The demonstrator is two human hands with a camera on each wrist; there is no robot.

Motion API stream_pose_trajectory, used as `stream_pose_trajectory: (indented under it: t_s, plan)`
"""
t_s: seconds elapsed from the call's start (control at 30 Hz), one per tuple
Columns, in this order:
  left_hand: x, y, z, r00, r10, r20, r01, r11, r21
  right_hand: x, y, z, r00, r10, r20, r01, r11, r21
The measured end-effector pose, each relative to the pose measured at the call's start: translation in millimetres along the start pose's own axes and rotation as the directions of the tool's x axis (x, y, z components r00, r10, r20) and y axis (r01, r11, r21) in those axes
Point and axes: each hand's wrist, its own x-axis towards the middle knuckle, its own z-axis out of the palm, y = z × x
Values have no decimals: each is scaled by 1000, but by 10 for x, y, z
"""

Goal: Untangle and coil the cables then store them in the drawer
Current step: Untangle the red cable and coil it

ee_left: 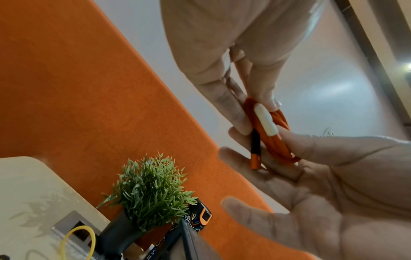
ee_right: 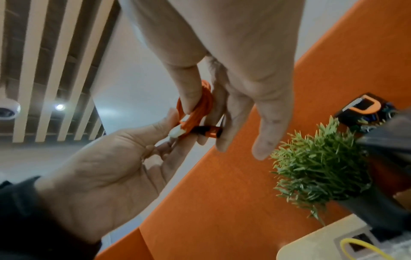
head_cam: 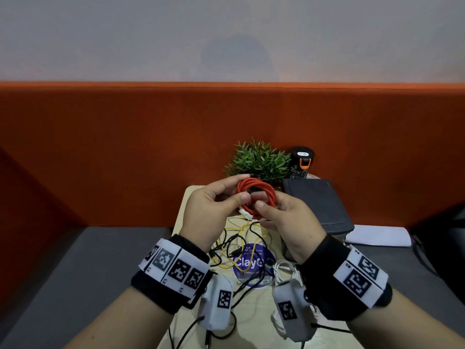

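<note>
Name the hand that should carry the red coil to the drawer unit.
Right, probably. Both hands pinch the red coil; the right hand is on the side of the dark drawer unit, the left hand is farther away.

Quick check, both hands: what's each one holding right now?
Left hand: thumb and fingers pinch the coiled red cable.
Right hand: also pinching the same coiled red cable, at its near side.

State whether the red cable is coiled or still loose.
Coiled. The red cable forms a tight ring of several loops, pinched between the left hand and right hand above the desk.
</note>
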Motion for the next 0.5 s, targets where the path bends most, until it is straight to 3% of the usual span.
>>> stream_pose_trajectory:
  t_s: [0.1, 0.23, 0.4, 0.5]
  plan:
    - [7, -7, 23, 998, 42, -48, -38, 996, 80, 7, 0, 21, 998, 51, -21, -49, 994, 94]
    - [7, 34, 48, 982, 186, -37, -171, 952, 256, 27, -27, 4, 994, 110, -18, -105, 975, 196]
    - [33, 89, 41, 970, 243, -5, -233, 935, 269, 35, -70, -18, 997, 76, 10, -77, 982, 174]
    - [54, 74, 33, 981, 184, -58, -170, 967, 191, 28, -99, -20, 996, 59, 65, -71, 979, 193]
